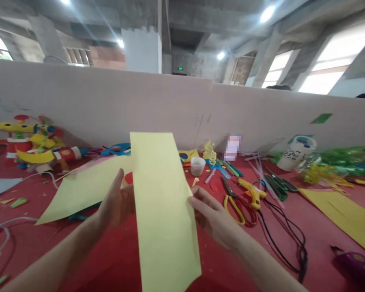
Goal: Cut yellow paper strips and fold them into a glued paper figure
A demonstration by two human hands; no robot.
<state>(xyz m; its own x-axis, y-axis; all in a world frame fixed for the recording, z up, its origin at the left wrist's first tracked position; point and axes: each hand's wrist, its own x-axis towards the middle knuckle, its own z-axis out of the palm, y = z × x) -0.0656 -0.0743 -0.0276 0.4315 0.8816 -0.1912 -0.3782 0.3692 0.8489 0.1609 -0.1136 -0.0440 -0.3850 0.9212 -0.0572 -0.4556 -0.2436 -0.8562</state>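
A long sheet of pale yellow paper (164, 202) stands upright in front of me, its lower right corner bending. My right hand (208, 213) pinches its right edge between thumb and fingers. On the other side, my left hand (117, 202) is beside the left edge, thumb raised away from the paper. That hand's fingertips are hidden behind the sheet. Further left lies a second pale yellow sheet (76, 190), over a teal-handled tool (82, 215) that is mostly covered. Right of my right hand are yellow-handled pliers (234, 207) and a yellow glue gun (254, 194).
A red table (213, 267) runs to a pale partition (109, 101). Along it stand paper-cup figures (18, 142), a small white cup (197, 165) and a marked white cup (296, 154). Dark green-handled scissors (280, 182), yellow sheets (343, 219), a black cord (302, 251) and a purple object (355, 263) lie right.
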